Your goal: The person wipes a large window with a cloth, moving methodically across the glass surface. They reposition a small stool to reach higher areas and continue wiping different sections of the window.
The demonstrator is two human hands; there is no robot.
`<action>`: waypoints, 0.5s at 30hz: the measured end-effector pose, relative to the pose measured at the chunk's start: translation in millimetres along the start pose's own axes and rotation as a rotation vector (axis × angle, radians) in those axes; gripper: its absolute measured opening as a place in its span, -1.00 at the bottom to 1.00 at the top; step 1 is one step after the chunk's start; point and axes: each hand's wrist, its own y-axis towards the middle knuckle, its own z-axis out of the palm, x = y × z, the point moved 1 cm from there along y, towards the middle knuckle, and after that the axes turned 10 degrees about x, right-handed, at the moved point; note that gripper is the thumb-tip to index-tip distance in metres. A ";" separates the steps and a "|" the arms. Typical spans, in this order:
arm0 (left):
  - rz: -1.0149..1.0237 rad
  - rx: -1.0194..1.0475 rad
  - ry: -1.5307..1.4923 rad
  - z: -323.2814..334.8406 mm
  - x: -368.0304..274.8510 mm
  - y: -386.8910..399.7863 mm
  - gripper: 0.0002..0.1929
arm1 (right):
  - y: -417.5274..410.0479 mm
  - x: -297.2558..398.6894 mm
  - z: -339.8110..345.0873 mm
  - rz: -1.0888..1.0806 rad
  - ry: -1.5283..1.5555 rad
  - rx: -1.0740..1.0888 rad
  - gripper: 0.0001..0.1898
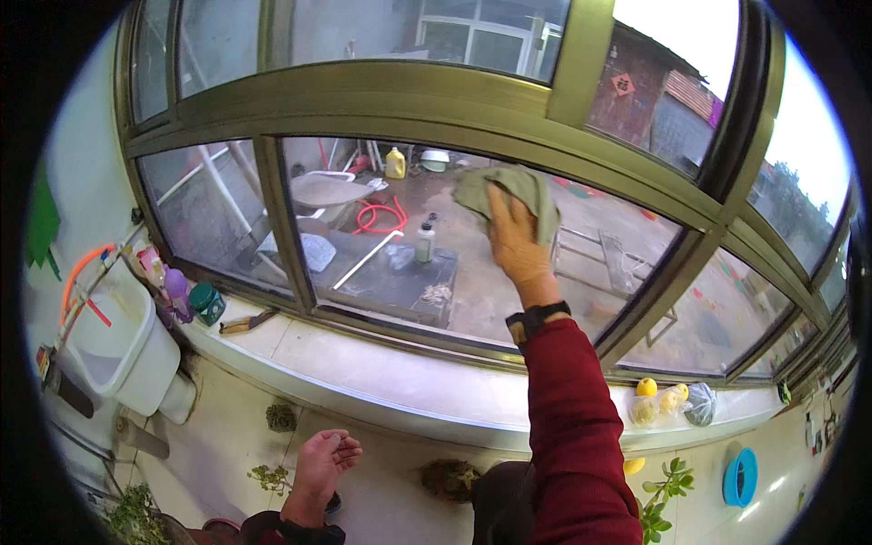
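Observation:
My right hand (514,242) is raised with its fingers spread over a green cloth (504,194), holding it flat against the window pane (470,300). A black band circles that wrist below a dark red sleeve. The cloth lies near the top of the pane, just under a wide bronze-coloured window frame (422,102). Low in the view, my left hand (327,460) hangs in front of the windowsill (402,368), palm turned inward. Its fingers are loosely bent and nothing shows in them.
A green jar (206,303) and a purple bottle (177,289) stand on the sill's left end; yellow fruit (646,387) and plastic bags (699,404) sit at its right. Below are a white sink (126,340), potted plants (449,480) and a blue basin (740,477).

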 end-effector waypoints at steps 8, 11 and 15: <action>-0.017 0.009 0.056 -7.6 18.5 15.5 -0.83 | -129.4 -134.8 -58.3 0.542 -0.253 -0.103 -0.29; -0.035 0.052 0.025 -6.0 22.6 16.3 -0.82 | -138.3 -139.2 -62.1 0.484 -0.186 -0.036 -0.31; -0.038 0.091 -0.008 3.7 17.4 2.1 -0.81 | -113.3 -98.2 -32.8 0.497 -0.089 -0.183 -0.36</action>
